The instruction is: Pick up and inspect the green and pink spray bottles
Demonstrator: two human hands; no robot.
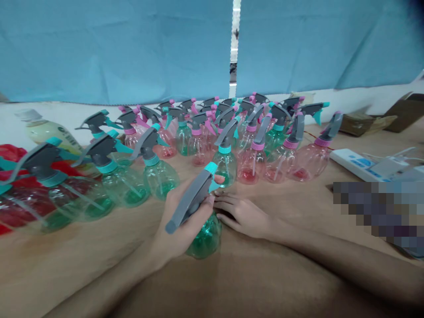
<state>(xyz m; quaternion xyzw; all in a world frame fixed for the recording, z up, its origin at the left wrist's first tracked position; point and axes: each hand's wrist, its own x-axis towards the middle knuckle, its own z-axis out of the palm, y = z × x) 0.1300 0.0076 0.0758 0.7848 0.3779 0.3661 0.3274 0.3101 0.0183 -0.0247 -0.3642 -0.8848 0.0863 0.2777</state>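
Head camera: a green spray bottle point(206, 242) was gripped at the near middle of the table point(66, 256) by the left hand point(194, 225), whose fingers were clamped round it beneath the grey trigger head point(192, 199). The trigger head's long axis was slanted from near left to far right, its teal nozzle point(211, 168) pointed away. The right hand point(245, 215) was placed just right of the bottle, fingers loosely bent and thumb apart; contact could not be confirmed. Beyond, pink-collared spray bottles point(249, 171) and teal-collared spray bottles point(160, 174) were crowded before a blue sheet point(115, 53).

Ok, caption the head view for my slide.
Left hand gripping a green spray bottle, right hand beside it, more spray bottles beyond.
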